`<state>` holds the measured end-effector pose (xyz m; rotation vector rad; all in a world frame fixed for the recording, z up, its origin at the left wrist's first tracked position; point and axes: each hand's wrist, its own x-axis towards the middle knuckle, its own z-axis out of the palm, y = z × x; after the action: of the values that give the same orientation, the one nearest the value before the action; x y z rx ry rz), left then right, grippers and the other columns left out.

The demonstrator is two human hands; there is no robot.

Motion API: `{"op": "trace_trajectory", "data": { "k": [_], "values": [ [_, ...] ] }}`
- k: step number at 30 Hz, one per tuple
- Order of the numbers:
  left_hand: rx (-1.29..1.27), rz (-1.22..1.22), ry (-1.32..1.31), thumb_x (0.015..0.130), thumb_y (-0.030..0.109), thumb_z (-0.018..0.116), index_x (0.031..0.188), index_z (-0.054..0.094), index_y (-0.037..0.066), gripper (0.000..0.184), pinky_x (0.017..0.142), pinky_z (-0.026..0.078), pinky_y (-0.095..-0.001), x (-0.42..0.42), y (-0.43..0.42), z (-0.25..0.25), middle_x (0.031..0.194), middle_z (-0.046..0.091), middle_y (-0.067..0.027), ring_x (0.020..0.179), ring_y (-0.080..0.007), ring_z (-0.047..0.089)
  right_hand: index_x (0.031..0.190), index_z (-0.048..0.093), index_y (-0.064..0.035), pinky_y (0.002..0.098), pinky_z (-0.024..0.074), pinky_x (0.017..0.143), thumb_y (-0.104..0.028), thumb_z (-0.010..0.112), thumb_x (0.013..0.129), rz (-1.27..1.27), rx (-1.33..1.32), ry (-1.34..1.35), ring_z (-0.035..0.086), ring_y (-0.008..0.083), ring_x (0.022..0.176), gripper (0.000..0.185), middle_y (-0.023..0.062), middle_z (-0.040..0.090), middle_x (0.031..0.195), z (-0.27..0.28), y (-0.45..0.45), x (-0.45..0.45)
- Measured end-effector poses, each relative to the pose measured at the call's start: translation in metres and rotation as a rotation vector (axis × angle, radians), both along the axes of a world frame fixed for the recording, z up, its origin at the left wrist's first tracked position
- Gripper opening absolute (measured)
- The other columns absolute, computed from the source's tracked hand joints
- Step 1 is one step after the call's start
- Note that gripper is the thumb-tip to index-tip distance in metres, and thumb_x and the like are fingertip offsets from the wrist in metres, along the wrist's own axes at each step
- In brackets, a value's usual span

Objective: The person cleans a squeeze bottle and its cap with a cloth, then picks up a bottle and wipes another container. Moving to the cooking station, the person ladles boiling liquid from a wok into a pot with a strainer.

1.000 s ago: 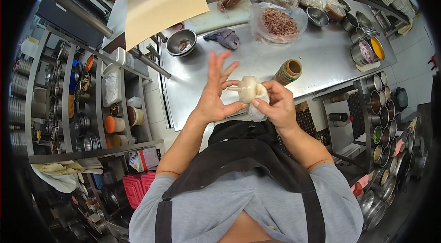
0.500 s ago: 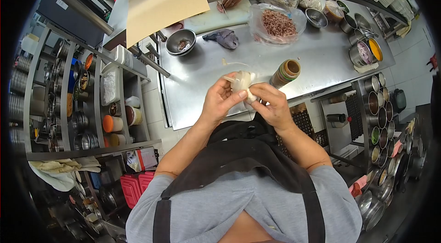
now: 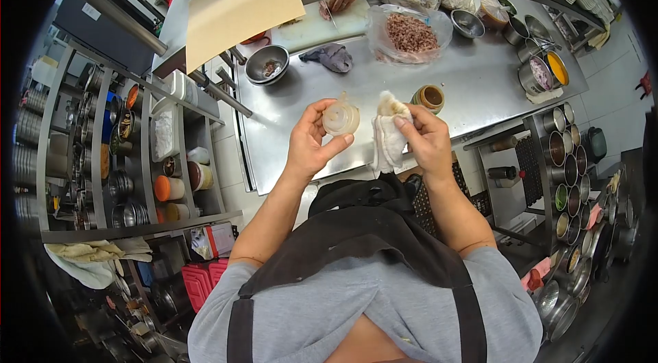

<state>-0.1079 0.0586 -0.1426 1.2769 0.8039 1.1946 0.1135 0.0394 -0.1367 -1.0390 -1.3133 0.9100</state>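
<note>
Between the thumb and fingers of my left hand (image 3: 307, 142) is a translucent plastic squeeze-bottle cap (image 3: 340, 118), its round open underside facing me and its nozzle pointing away. A folded white cloth (image 3: 388, 138) with a brownish stain hangs from my right hand (image 3: 429, 143), pinched under the thumb. Cap and cloth are apart, both held above the near edge of the steel table (image 3: 288, 123). Just beyond my right hand stands an open-topped bottle (image 3: 430, 98) with brown residue around its mouth; the hand and cloth partly hide it.
On the table are a metal bowl (image 3: 267, 65), a crumpled grey cloth (image 3: 329, 58) and a plastic bag of chopped meat (image 3: 412, 32). Across it, another person's hand (image 3: 340, 4) works with a knife over a cutting board (image 3: 308, 34). Shelving (image 3: 144, 224) stands left, pots (image 3: 537, 75) right.
My hands have moved apart. The cap, earlier wrapped partly in the cloth, is now in my left hand alone, while the cloth has gone right with my right hand.
</note>
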Motion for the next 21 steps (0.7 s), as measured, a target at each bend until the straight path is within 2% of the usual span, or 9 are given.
{"op": "trace_trajectory", "data": {
  "k": [2, 6, 8, 9, 13, 15, 19, 21],
  "values": [
    [0.003, 0.006, 0.080, 0.074, -0.003, 0.075, 0.129, 0.045, -0.001, 0.063, 0.098, 0.043, -0.0324, -0.001, 0.001, 0.001, 0.120, 0.056, -0.0100, 0.112, -0.0175, 0.056, 0.107, 0.068, 0.0053, 0.0214, 0.0415, 0.052, -0.011, 0.064, 0.091, 0.026, -0.306, 0.077, 0.056, 0.0062, 0.070, 0.023, 0.0049, 0.065, 0.085, 0.002, -0.003, 0.007],
    [0.077, 0.006, 0.113, 0.073, -0.002, 0.076, 0.130, 0.045, -0.002, 0.065, 0.098, 0.044, -0.0329, 0.006, 0.000, -0.004, 0.121, 0.056, -0.0102, 0.112, -0.0175, 0.056, 0.116, 0.065, 0.0051, 0.0199, 0.0449, 0.052, -0.013, 0.062, 0.094, 0.142, -0.326, 0.250, 0.057, 0.0069, 0.071, 0.029, 0.0069, 0.066, 0.092, 0.001, -0.004, -0.009],
    [0.117, -0.117, 0.115, 0.072, -0.002, 0.076, 0.131, 0.045, -0.003, 0.067, 0.098, 0.044, -0.0336, 0.009, -0.002, -0.006, 0.122, 0.056, -0.0104, 0.113, -0.0176, 0.055, 0.124, 0.060, 0.0031, 0.0208, 0.0496, 0.055, -0.015, 0.059, 0.095, 0.274, -0.318, 0.374, 0.058, 0.0085, 0.071, 0.034, 0.0079, 0.066, 0.096, 0.004, -0.005, -0.019],
    [0.160, -0.143, 0.088, 0.071, -0.002, 0.076, 0.130, 0.046, -0.004, 0.066, 0.097, 0.045, -0.0333, 0.011, -0.002, -0.004, 0.120, 0.057, -0.0109, 0.113, -0.0177, 0.056, 0.128, 0.058, 0.0016, 0.0217, 0.0507, 0.056, -0.015, 0.059, 0.096, 0.299, -0.307, 0.351, 0.059, 0.0094, 0.073, 0.036, 0.0083, 0.066, 0.098, 0.007, -0.006, -0.021],
    [0.218, -0.157, 0.207, 0.071, -0.001, 0.076, 0.129, 0.047, -0.005, 0.065, 0.096, 0.047, -0.0324, 0.003, 0.004, -0.003, 0.118, 0.059, -0.0115, 0.111, -0.0180, 0.058, 0.125, 0.061, 0.0008, 0.0206, 0.0481, 0.052, -0.015, 0.062, 0.094, 0.281, -0.304, 0.284, 0.058, 0.0076, 0.068, 0.035, 0.0067, 0.067, 0.091, 0.011, -0.005, -0.017],
    [0.248, -0.153, 0.320, 0.070, -0.001, 0.077, 0.128, 0.048, -0.005, 0.064, 0.095, 0.048, -0.0317, 0.004, 0.006, -0.001, 0.116, 0.060, -0.0119, 0.109, -0.0180, 0.059, 0.117, 0.064, 0.0004, 0.0195, 0.0443, 0.047, -0.015, 0.065, 0.091, 0.252, -0.358, 0.218, 0.055, 0.0057, 0.059, 0.030, 0.0039, 0.067, 0.080, 0.005, -0.001, -0.013],
    [0.165, -0.128, 0.269, 0.070, -0.001, 0.077, 0.127, 0.049, -0.005, 0.064, 0.097, 0.047, -0.0321, 0.007, 0.004, -0.001, 0.116, 0.060, -0.0118, 0.110, -0.0179, 0.059, 0.109, 0.066, -0.0003, 0.0187, 0.0411, 0.044, -0.015, 0.068, 0.089, 0.208, -0.310, 0.288, 0.052, 0.0041, 0.053, 0.025, 0.0015, 0.066, 0.072, 0.000, 0.004, -0.013],
    [0.072, -0.124, 0.097, 0.071, 0.001, 0.077, 0.127, 0.049, -0.005, 0.063, 0.099, 0.045, -0.0325, 0.007, 0.003, -0.003, 0.115, 0.061, -0.0120, 0.111, -0.0180, 0.058, 0.106, 0.066, -0.0004, 0.0187, 0.0420, 0.046, -0.013, 0.068, 0.089, 0.266, -0.360, 0.182, 0.054, 0.0039, 0.056, 0.022, 0.0028, 0.067, 0.074, 0.002, 0.005, -0.007]
  ]
}}
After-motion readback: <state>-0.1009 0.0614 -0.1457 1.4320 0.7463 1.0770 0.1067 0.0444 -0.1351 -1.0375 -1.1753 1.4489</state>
